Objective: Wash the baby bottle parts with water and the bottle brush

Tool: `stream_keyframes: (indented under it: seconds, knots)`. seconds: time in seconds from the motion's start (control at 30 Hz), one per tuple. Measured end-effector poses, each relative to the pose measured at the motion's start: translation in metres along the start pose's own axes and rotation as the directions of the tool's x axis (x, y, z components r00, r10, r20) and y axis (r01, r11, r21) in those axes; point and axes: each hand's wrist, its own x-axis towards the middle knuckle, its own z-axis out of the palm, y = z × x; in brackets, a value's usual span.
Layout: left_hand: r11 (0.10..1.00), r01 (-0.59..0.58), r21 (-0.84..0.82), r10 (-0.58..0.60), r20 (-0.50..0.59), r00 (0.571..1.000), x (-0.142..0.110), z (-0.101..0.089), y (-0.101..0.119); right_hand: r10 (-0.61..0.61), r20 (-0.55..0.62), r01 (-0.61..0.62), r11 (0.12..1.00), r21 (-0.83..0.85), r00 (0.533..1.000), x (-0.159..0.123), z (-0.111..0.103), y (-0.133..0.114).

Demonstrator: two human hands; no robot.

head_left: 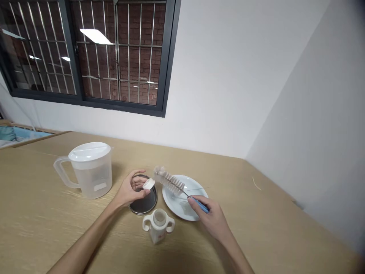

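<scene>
Translucent plastic, far left: a lidded pitcher [94,177] stands on the wooden table [265,228], handle turned outward to the left. Placement clear of both hands, probably to leave the working space free.

Next, a dark round dish [144,204] with a shiny rim lies flat, partly covered by the left hand [131,190]. Its position under the held part would presumably let it catch drips or a dropped piece; inferred, not observed.

Near edge, centre: a two-handled bottle [157,233] stands upright and uncapped, neck upward, both handles spread sideways. Neither hand touches it. Its spot between the forearms seems chosen for easy reach from either side.

Right of the dish: a white plate [169,204], with a thin wire-like rod [196,189] reaching past its rim. A translucent patch also shows on it; cannot tell what it is. The plate probably serves as a rest for loose pieces.

Hands. Left: partly open, fingers curved, a small white cap [149,184] pinched by the thumb against the fingers, above the dish. The light grip seems meant to keep most of the cap exposed.

Right hand [210,217]: closed around the blue handle of a bristle brush [172,184], held above the plate, bristles slanting up and left. Brush tip just beside the cap; contact cannot be told. Holding by the handle keeps the fingers off the bristles.
</scene>
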Motion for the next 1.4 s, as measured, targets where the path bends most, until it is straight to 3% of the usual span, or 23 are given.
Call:
stream_keyframes:
  seconds: [0.13,0.3,0.4,0.53,0.7,0.93,1.13,1.3,1.4]
  knots:
    - [0.998,0.06,0.006,-0.06,-0.039,0.997,-0.001,0.002,0.0,-0.006,-0.133,0.012,0.999,0.043,0.991,-0.002,0.001,0.0]
    - [0.997,0.081,-0.007,-0.082,-0.086,0.993,0.0,0.002,0.001,-0.051,0.005,0.051,0.998,-0.03,0.999,-0.003,0.004,0.003]
    - [0.996,0.086,-0.034,-0.089,-0.087,0.992,0.0,0.002,0.002,-0.019,-0.052,0.015,0.998,-0.068,0.998,0.0,0.004,0.007]
    - [0.995,0.085,-0.058,-0.09,-0.087,0.992,0.0,0.002,0.002,-0.001,-0.124,0.001,1.0,0.0,0.992,0.0,0.003,0.007]
    - [0.998,0.053,-0.036,-0.055,-0.073,0.996,0.0,-0.001,-0.002,-0.03,-0.021,0.03,1.0,-0.004,0.999,-0.002,0.007,0.005]
    - [0.995,0.038,-0.091,-0.043,-0.053,0.998,0.001,-0.003,-0.004,0.014,-0.104,-0.015,1.0,-0.007,0.995,0.0,0.004,0.011]
    - [0.994,0.019,-0.109,-0.023,-0.035,0.999,0.0,-0.002,-0.002,-0.014,-0.025,0.014,1.0,0.012,1.0,-0.002,0.011,0.006]
    - [0.994,0.004,-0.111,-0.006,-0.021,1.0,0.002,-0.004,-0.007,0.037,-0.113,-0.041,0.999,-0.035,0.993,0.001,0.01,0.013]
    - [0.996,0.034,-0.082,-0.036,-0.02,0.999,0.003,-0.005,-0.008,0.004,-0.193,-0.009,1.0,-0.024,0.981,0.0,0.005,0.014]
